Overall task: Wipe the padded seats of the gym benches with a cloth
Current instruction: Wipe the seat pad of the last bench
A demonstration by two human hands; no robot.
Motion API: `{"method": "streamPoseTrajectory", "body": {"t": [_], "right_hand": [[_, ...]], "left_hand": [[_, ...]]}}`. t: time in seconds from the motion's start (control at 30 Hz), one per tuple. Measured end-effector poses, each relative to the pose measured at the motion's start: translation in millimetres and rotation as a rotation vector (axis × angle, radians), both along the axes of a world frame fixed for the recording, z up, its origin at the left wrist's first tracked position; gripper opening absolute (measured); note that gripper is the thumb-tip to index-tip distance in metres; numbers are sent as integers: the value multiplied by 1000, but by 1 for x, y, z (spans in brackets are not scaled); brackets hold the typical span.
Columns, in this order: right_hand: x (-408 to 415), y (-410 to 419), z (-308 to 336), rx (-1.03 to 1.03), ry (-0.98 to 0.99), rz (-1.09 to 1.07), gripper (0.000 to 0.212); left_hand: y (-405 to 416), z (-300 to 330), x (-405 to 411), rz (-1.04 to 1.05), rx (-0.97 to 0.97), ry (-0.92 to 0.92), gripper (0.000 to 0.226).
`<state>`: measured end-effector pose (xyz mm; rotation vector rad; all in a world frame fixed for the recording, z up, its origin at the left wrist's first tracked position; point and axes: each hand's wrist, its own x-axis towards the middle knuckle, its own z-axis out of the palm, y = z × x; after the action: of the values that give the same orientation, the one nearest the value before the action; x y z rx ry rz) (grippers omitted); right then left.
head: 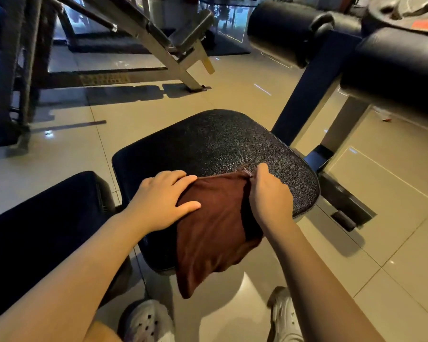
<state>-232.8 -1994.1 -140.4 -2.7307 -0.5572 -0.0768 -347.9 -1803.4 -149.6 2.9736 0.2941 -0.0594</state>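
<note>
View from above of a black padded seat (215,149) on a gym bench, with a brown cloth (213,228) lying across its near edge; the upper part of the cloth rests on the pad and the lower part hangs over the front toward the tiled floor (232,90). The left hand (162,201) lies flat on the cloth's left side, fingers straight and slightly spread, thumb pointing right across the fabric. The right hand (269,193) has its fingers curled, pinching the cloth's upper right corner against the seat. A second dark pad (42,218) sits just beside the seat at left. Two black roller pads (391,67) on a dark frame stand beyond the seat at right. Another bench frame (158,38) stands well apart at the rear. Two light perforated shoes (146,322) show at the bottom edge.
</note>
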Motion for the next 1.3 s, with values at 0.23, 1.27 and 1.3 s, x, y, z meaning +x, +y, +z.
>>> {"method": "streamPoseTrajectory", "body": {"t": [0.23, 1.27, 1.3], "right_hand": [[-39, -52, -11, 205, -286, 315, 12], [-82, -96, 6, 385, 19, 191, 27], [-86, -98, 8, 329, -13, 215, 25]], "left_hand": [[-24, 18, -32, -12, -159, -285, 33], [-63, -3, -87, 22, -46, -248, 29], [-69, -2, -92, 21, -26, -279, 23]]}}
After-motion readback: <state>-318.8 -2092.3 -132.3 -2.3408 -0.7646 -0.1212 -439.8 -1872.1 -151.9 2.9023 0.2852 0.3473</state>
